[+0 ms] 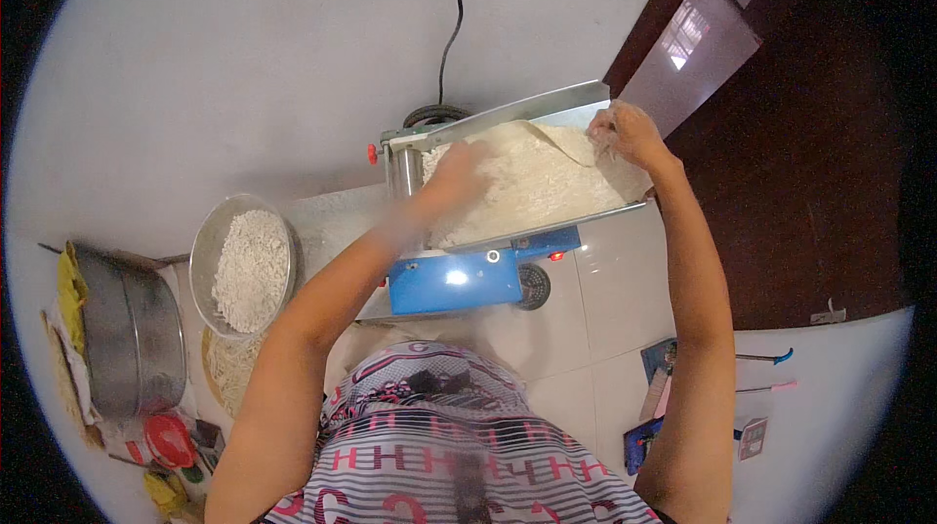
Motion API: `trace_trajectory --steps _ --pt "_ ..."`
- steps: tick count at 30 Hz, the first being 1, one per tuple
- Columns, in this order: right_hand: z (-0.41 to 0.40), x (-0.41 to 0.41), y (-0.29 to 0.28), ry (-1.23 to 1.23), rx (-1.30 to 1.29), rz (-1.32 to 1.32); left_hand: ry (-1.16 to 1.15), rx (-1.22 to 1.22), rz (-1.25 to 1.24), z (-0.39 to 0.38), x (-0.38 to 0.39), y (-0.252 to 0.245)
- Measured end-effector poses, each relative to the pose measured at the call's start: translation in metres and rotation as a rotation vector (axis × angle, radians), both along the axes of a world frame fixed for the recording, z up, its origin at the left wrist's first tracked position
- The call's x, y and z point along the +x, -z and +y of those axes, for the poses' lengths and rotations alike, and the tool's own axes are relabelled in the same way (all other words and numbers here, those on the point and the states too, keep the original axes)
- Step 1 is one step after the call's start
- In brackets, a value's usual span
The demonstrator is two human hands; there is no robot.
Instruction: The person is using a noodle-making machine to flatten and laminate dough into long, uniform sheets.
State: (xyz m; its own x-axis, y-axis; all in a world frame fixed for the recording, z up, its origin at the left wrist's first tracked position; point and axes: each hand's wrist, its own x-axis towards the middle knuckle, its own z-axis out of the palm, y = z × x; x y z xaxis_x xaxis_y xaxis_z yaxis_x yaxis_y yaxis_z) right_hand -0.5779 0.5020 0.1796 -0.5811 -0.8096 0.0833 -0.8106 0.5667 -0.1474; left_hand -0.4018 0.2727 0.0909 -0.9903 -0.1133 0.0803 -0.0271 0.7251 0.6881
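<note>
A wide sheet of pale, floured dough point(542, 180) lies in the metal tray point(512, 235) of a blue dough-rolling machine point(454, 286). Blurred, my left hand point(461, 169) is over the dough's left part, close to the steel roller point(406, 173); its finger posture is unclear. At the tray's far right end, my right hand point(622, 132) has its fingers bent beside the folded edge of the dough; whether it pinches the dough cannot be told. Left of the machine, a metal bowl point(199, 268) holds crumbly floury dough point(252, 268).
Below the bowl, noodles point(230, 370) lie on a round tray. A large steel pot point(135, 334) and a red plastic container point(168, 440) stand at the left. A black cable point(457, 12) hangs along the wall behind the machine. A dark brown door point(798, 195) is at the right.
</note>
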Motion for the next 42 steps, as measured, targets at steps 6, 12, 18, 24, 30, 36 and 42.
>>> trace_trajectory --steps 6,12,18,24,30,36,42 --pt "-0.012 0.025 -0.012 0.05 -0.064 -0.244 0.032 0.03 0.156 -0.018 0.0 -0.005" --pt "-0.009 0.03 -0.009 -0.14 0.061 -0.068 -0.02 -0.152 -0.16 -0.049 0.045 0.005" --pt "-0.018 0.038 -0.015 -0.15 0.102 -0.126 0.021 -0.313 -0.147 -0.037 0.052 0.026" --pt "-0.007 0.03 -0.015 -0.272 -0.001 -0.132 0.038 0.164 0.082 0.006 0.028 -0.005" --pt "-0.007 0.015 0.0 0.102 -0.184 -0.199 -0.157 0.009 0.171 0.001 0.03 -0.004" --pt "-0.013 -0.003 0.013 0.435 -0.349 -0.035 -0.23 0.148 -0.027 0.005 0.006 0.02" --pt "-0.067 0.084 -0.023 0.007 -0.299 -0.16 -0.118 0.19 -0.023 -0.03 -0.022 -0.01"
